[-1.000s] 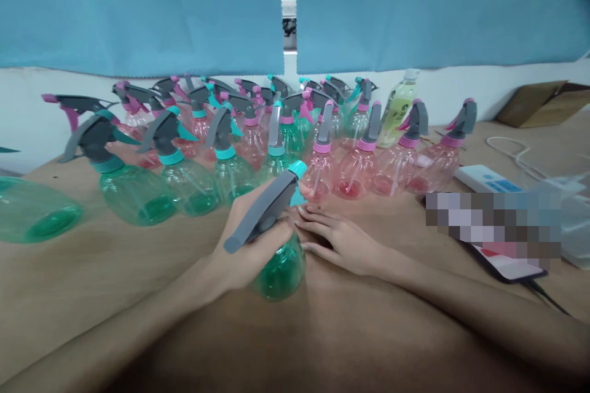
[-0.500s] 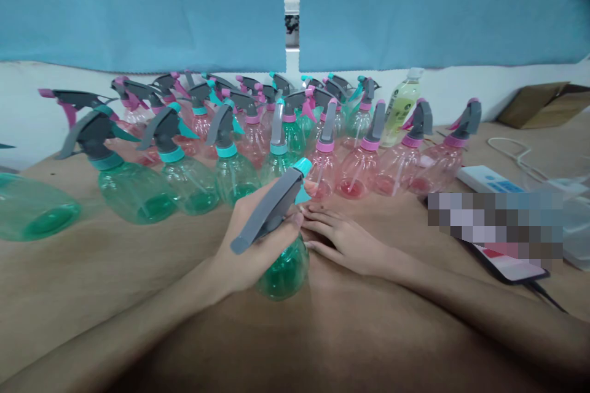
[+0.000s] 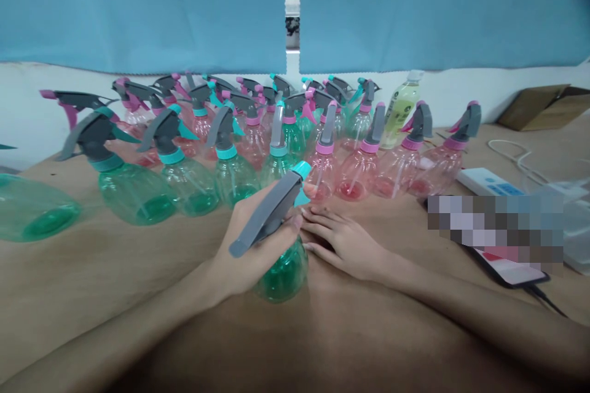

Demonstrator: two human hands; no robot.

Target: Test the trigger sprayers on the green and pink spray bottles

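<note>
My left hand (image 3: 246, 258) is wrapped round the neck of a green spray bottle (image 3: 282, 276) standing on the table, just under its grey and turquoise trigger head. The bottle's nozzle points away to the right. My right hand (image 3: 343, 242) lies on the tabletop just right of the bottle, palm down with fingers stretched out. Its fingertips come close to the bottle and the left hand; whether they touch is not clear. Beyond the hands stand green spray bottles (image 3: 191, 187) with turquoise collars and pink spray bottles (image 3: 354, 175) with pink collars, several of each.
More spray bottles crowd behind the front row. A green bottle body (image 3: 37, 212) lies at the left edge. To the right are a drink bottle (image 3: 402, 107), a white box-like device (image 3: 488, 183), a phone (image 3: 516, 270) with a cable, clear plastic (image 3: 576, 227) and a cardboard box (image 3: 534, 107).
</note>
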